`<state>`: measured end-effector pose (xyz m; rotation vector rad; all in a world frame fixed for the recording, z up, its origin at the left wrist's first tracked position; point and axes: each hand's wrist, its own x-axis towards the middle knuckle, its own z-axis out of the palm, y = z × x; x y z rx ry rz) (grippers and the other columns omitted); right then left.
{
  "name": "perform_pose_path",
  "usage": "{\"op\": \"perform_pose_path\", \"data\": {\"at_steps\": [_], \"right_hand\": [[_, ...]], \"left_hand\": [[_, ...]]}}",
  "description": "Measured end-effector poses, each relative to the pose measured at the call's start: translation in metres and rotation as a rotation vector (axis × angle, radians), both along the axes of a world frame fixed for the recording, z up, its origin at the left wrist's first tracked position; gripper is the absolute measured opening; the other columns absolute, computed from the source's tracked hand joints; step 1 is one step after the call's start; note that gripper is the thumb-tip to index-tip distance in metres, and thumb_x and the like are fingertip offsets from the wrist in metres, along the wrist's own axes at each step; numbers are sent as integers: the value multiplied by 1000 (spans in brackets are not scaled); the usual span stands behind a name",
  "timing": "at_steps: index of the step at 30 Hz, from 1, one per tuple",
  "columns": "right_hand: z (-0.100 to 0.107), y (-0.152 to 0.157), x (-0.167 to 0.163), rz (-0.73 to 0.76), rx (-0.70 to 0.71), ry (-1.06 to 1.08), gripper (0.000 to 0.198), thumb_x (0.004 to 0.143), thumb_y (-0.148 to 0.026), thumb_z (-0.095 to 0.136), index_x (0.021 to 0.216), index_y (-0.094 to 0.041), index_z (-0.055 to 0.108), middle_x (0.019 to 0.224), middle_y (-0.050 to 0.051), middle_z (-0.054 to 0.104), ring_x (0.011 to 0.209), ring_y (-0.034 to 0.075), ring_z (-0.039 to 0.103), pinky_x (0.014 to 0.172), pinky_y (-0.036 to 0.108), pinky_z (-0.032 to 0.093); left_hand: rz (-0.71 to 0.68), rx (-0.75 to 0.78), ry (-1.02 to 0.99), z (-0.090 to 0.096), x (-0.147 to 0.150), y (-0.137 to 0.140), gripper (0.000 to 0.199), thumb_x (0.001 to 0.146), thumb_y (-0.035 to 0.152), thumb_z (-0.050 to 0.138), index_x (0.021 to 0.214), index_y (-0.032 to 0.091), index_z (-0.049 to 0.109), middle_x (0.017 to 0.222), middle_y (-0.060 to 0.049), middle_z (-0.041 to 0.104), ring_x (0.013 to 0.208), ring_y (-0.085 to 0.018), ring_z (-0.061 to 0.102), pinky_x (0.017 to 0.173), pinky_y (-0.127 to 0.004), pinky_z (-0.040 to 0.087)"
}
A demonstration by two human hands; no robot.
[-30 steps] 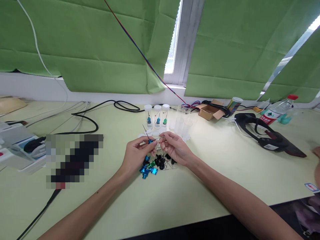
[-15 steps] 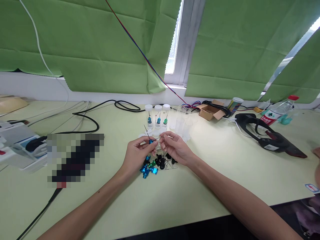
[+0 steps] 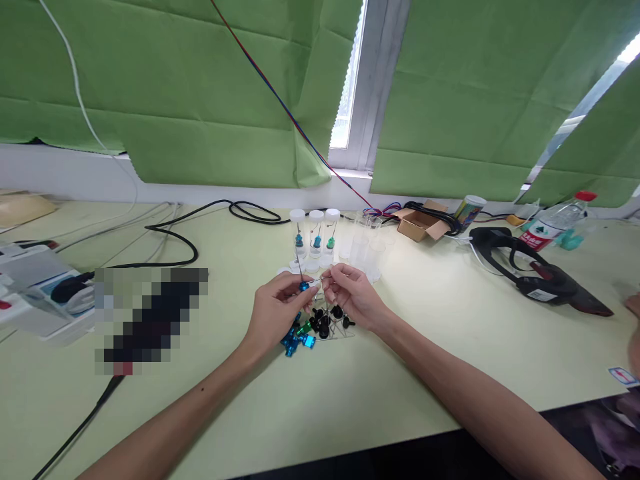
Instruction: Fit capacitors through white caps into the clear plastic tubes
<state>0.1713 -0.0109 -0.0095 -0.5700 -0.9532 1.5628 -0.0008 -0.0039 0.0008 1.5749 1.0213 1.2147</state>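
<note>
My left hand (image 3: 270, 307) pinches a small blue metallic fitting (image 3: 304, 287) between thumb and fingers. A thin metal rod (image 3: 299, 259) stands up from it. My right hand (image 3: 356, 298) is closed close beside it, its fingertips around the end of a thin piece that runs across from the blue fitting; its kind is too small to tell. On the table below my hands lie loose blue fittings (image 3: 290, 345), a green fitting (image 3: 304, 328), several black round-headed pieces (image 3: 324, 328) and thin metal rods (image 3: 336, 336).
Three white-capped clear tubes (image 3: 316, 225) holding coloured fittings stand behind my hands; clear uncapped tubes (image 3: 359, 252) stand right of them. A cardboard box (image 3: 419, 227), a black headset-like device (image 3: 533, 273) and a bottle (image 3: 547, 227) lie rightward. A black cable (image 3: 195, 243) crosses the left back.
The blue fitting has turned slightly in my left hand, and its rod now points more upright. My right hand has shifted a little beside it.
</note>
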Motion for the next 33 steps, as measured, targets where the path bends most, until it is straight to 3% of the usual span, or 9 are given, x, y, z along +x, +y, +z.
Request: {"op": "perform_pose_path", "data": {"at_steps": [10,18,26,33], "right_hand": [[1,1,1,17,-84,53,24,80,-36,77,76,-14,67,62,0,66,43,6,50,44,19,39],[0,3,0,35,-133,99,24,78,-34,77,75,-13,67,62,-1,64,41,4,47,43,18,40],[1,0,0,-65,-72,29,22,80,-35,77,88,-19,64,62,-2,65,44,6,51,45,19,39],[2,-2,0,-157,71,-117,23,81,-36,75,97,-21,68,72,-1,66,55,8,56,53,22,44]], "left_hand": [[-29,89,24,-4,-2,0,21,75,36,76,87,19,74,77,0,57,55,-12,60,51,-26,53],[-38,106,29,-5,-2,0,17,75,33,75,85,20,73,78,0,58,52,-11,59,53,-27,53],[-43,-15,-12,6,1,-3,16,73,32,76,79,18,70,69,1,58,49,-12,59,50,-26,49],[-90,-172,-88,8,0,0,22,73,35,78,81,16,69,61,0,62,51,-13,59,56,-26,49]]}}
